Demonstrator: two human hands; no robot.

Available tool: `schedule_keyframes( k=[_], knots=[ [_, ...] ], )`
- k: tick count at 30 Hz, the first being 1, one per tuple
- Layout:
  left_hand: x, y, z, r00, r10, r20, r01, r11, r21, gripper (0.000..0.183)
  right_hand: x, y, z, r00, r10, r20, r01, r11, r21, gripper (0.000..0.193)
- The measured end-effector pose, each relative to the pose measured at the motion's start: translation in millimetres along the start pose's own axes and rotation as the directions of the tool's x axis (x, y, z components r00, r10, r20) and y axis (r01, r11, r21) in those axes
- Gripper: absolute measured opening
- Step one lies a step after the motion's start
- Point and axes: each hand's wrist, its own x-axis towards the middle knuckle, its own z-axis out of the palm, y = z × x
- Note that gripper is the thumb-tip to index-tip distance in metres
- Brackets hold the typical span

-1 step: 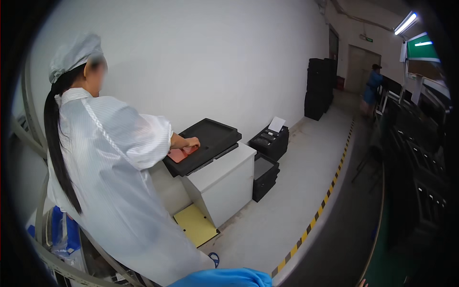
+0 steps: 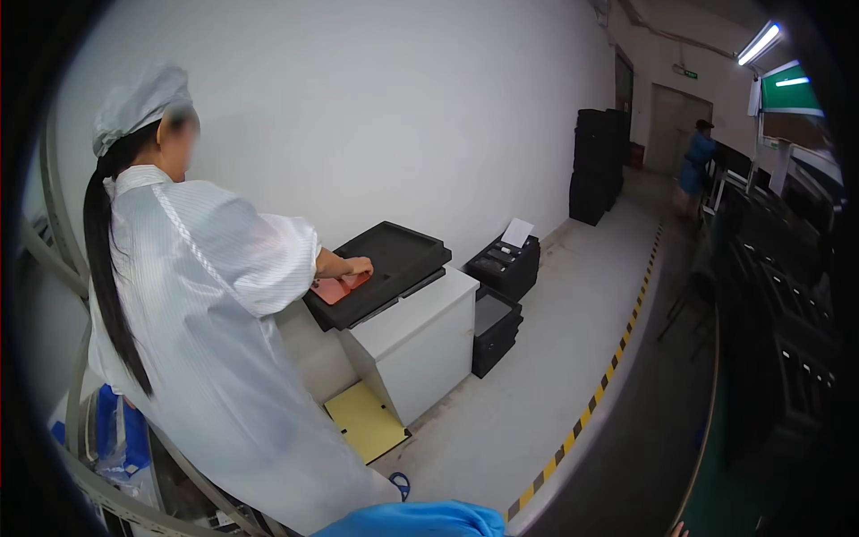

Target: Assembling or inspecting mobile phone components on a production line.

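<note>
Blue cloth like a sleeve [image 2: 420, 519] bulges up at the lower edge, and my left hand is not in view. At the bottom right, a sliver of fingers, apparently my right hand [image 2: 678, 531], shows beside the green surface [image 2: 716, 483]; whether it holds anything is hidden. To my left stands a co-worker [image 2: 206, 295] in a white coat and cap. The co-worker's hand [image 2: 360, 267] rests on a flat orange-pink piece [image 2: 331, 289], on the near corner of a black tray [image 2: 385, 255]. That tray lies on a white cabinet [image 2: 420, 331].
Black bins [image 2: 497, 331] and a black crate [image 2: 506, 266] with a white sheet stand beyond the cabinet. A yellow board [image 2: 367, 421] lies low beside it. Yellow-black tape [image 2: 617, 358] runs along the floor. Dark racks [image 2: 787, 304] line the right; another person [image 2: 698, 166] stands far back.
</note>
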Motion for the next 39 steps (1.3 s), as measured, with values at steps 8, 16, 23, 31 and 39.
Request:
schedule_keyframes(
  k=[8, 16, 23, 31, 39],
  knots=[
    [19, 42, 5, 0.998, -0.01, 0.056, 0.015, 0.996, -0.09, 0.035, 1, -4, -8, 1.0, 0.009, 0.001, -0.009, 1.0, 0.007, 0.037],
    [20, 141, 21, 0.98, -0.025, 0.199, 0.076, 0.963, -0.257, 0.04, 1, -5, 0, 1.0, -0.007, -0.024, 0.007, 1.0, 0.005, 0.04],
    [-10, 173, 37, 0.97, -0.028, 0.243, 0.088, 0.967, -0.241, 0.044, 6, -12, -2, 1.0, -0.016, -0.019, 0.017, 0.998, 0.057, 0.037],
    [-78, 82, 52, 0.982, 0.108, 0.154, -0.131, 0.98, 0.148, 0.044, -6, -1, -4, 0.999, 0.014, -0.031, -0.013, 1.0, 0.018, 0.031],
    [-202, -64, 76, 0.991, 0.026, 0.13, -0.088, 0.863, 0.497, 0.045, -3, 7, 5, 0.998, -0.047, -0.047, 0.046, 0.999, -0.021, 0.024]
  ],
)
